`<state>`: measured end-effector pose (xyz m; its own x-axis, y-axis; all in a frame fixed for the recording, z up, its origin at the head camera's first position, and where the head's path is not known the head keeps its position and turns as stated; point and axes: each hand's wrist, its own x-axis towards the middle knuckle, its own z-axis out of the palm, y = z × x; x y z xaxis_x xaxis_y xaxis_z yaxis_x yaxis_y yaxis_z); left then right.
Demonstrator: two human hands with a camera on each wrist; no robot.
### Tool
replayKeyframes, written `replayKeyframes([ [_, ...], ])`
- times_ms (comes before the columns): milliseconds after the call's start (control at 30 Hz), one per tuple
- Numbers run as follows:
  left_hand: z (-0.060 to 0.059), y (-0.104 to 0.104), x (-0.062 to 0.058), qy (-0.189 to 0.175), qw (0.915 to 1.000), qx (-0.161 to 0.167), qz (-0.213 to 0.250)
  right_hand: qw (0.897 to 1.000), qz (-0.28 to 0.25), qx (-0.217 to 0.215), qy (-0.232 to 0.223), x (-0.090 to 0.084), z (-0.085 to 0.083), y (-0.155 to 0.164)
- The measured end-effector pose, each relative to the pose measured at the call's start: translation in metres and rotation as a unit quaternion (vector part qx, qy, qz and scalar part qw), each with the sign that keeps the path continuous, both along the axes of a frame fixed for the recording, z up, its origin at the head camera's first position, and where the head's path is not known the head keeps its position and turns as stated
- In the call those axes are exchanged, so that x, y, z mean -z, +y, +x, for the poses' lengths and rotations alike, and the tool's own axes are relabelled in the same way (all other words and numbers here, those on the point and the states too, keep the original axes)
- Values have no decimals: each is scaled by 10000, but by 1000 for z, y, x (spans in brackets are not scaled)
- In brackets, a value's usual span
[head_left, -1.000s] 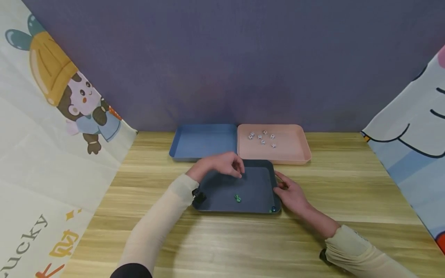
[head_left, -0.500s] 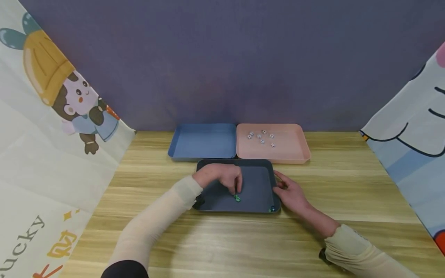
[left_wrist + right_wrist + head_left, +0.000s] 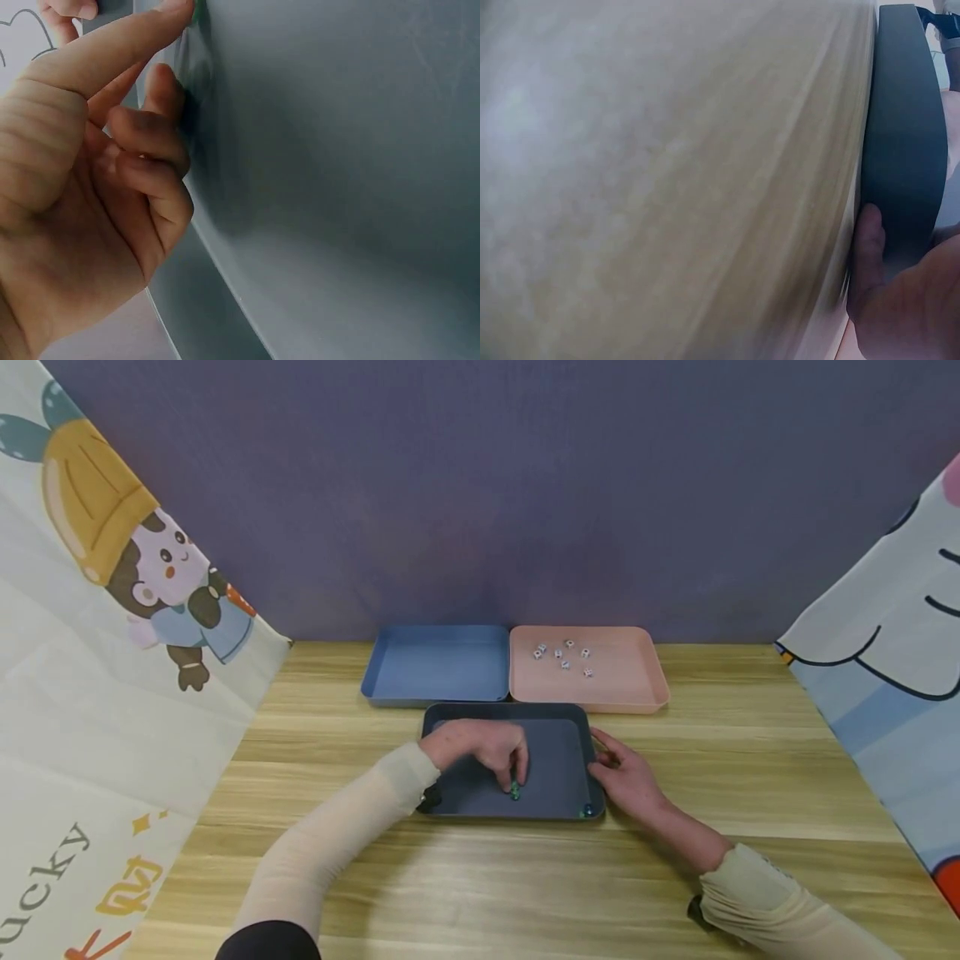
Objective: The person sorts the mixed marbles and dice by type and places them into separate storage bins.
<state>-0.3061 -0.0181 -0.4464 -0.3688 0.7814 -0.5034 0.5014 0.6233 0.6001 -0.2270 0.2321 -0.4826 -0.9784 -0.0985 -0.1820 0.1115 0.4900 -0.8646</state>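
Observation:
A dark grey tray point(image 3: 551, 714) lies on the wooden table in front of me. On its floor lies a small green piece point(image 3: 514, 792), and a small teal piece point(image 3: 587, 811) sits in its near right corner. My left hand point(image 3: 480, 747) reaches down into the tray. In the left wrist view the left hand point(image 3: 82, 187) has its straight index fingertip on the green piece point(image 3: 196, 9), its other fingers curled above the tray floor point(image 3: 337, 187). My right hand point(image 3: 630, 777) rests flat against the tray's right edge. In the right wrist view its thumb point(image 3: 866, 247) presses the tray's side wall point(image 3: 904, 135).
Behind the dark tray stand a blue tray point(image 3: 438, 664) with nothing in it and a pink tray point(image 3: 645, 689) holding several white dice point(image 3: 564, 658). Printed cloths hang at the left point(image 3: 112, 652) and right point(image 3: 885, 643). Bare wooden table point(image 3: 750, 760) lies around the trays.
My left hand has come from the tray's far left part down and towards me onto the green piece. The right hand has stayed at the tray's edge.

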Motion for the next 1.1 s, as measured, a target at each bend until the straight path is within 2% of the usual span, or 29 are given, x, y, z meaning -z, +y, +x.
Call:
replayKeyframes([
  [233, 2, 1, -3, 10, 9998, -158, 85, 10000, -7, -43, -17, 0, 0, 1],
  [500, -1, -2, -10, 203, 9962, -322, 779, 10000, -9, -21, 67, -1, 3, 2],
  [600, -2, -4, -15, 426, 9934, -427, 977, 9999, 20, 1, 130, -1, 3, 2],
  [767, 0, -7, -21, 937, 9840, -599, 1388, 9999, 48, 10, 139, -1, 4, 3],
  [867, 2, -10, -25, 1078, 9769, -656, 1726, 9999, 59, 13, 147, -1, 4, 4],
  [1100, 4, -22, -31, 1037, 9617, -1001, 2333, 9998, 96, 50, 188, -1, 4, 2],
])
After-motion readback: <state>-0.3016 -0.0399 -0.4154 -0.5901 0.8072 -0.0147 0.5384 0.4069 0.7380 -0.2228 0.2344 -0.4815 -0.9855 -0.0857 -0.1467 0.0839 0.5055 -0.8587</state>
